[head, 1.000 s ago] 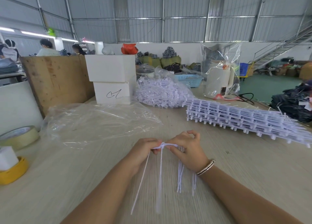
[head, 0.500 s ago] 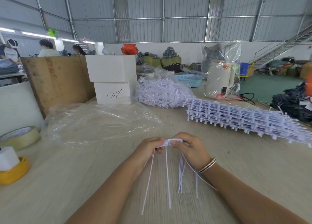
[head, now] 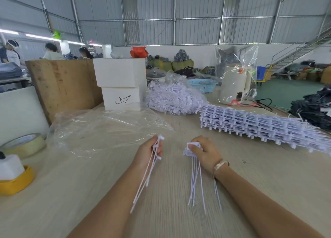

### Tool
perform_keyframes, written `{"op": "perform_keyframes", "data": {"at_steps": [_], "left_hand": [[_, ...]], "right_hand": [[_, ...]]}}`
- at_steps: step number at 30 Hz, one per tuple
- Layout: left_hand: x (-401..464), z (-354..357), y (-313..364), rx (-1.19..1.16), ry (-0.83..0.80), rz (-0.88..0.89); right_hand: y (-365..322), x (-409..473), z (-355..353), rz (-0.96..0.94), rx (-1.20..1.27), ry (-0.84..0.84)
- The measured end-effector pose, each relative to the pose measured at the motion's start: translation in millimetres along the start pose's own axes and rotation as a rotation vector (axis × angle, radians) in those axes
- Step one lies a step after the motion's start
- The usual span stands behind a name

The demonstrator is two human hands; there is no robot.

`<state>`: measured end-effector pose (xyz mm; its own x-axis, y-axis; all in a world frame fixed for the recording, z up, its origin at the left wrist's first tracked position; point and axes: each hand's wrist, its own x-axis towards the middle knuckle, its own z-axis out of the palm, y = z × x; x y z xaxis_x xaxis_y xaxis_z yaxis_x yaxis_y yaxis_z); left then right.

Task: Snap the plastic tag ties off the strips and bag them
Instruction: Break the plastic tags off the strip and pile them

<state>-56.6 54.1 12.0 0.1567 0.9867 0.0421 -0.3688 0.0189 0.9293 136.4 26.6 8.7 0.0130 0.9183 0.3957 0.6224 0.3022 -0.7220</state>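
Observation:
My left hand [head: 149, 152] grips a few loose white tag ties [head: 146, 176] whose tails hang down toward me. A hand's width to the right, my right hand [head: 206, 152] holds the rest of a strip piece [head: 192, 148] with several ties [head: 196, 184] dangling below it. An empty clear plastic bag [head: 107, 128] lies flat on the table just beyond my left hand. A stack of uncut tie strips [head: 259, 128] lies at the right. A clear bag full of loose ties [head: 174, 99] sits behind it.
Two stacked white boxes [head: 121, 85] and a wooden board [head: 62, 83] stand at the back left. Tape rolls [head: 25, 145] and a yellow dispenser [head: 17, 181] sit at the left edge. A bagged white appliance [head: 234, 83] stands at the back right, and people work far left.
My hands, joined on one strip piece before, have pulled apart. The left now carries snapped-off ties away to the left while the right keeps the remainder.

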Motion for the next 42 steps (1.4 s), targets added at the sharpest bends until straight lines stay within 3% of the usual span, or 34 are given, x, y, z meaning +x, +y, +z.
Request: {"op": "perform_keyframes", "data": {"at_steps": [3, 6, 9, 12, 15, 20, 24, 27, 29, 33, 38, 42], "left_hand": [[-13, 10, -7, 0.447, 0.015, 0.124], [-22, 8, -15, 1.013, 0.036, 0.317], [-27, 12, -12, 1.256, 0.045, 0.494], [-28, 15, -9, 1.199, -0.026, 0.558], [-30, 19, -12, 1.177, -0.111, 0.651], [-28, 19, -17, 1.12, -0.133, 0.664], [-22, 13, -17, 1.09, -0.046, 0.525], [-22, 12, -17, 1.228, -0.037, 0.521], [-22, 11, -17, 1.167, -0.032, 0.522], [-23, 10, -16, 0.956, -0.075, 0.412], [-21, 9, -12, 0.88, -0.195, 0.213], [-20, 7, -8, 0.768, -0.275, 0.159]], "right_hand": [[6, 5, 0, 0.098, -0.228, 0.136], [14, 8, -1, 0.211, -0.348, 0.088], [10, 5, 1, 0.146, -0.365, 0.155], [1, -4, 0, -0.134, -0.325, 0.247], [-10, -11, 3, -0.279, -0.29, 0.016], [-8, -8, -2, -0.193, -0.106, -0.088], [-7, -8, -3, -0.235, -0.154, -0.092], [-6, -10, -2, -0.254, -0.183, -0.097], [-7, -11, -1, -0.243, -0.161, -0.12], [-8, -11, 1, -0.283, -0.203, -0.142], [-10, -13, 0, -0.382, -0.144, -0.075], [-10, -14, 3, -0.416, -0.161, -0.036]]}}
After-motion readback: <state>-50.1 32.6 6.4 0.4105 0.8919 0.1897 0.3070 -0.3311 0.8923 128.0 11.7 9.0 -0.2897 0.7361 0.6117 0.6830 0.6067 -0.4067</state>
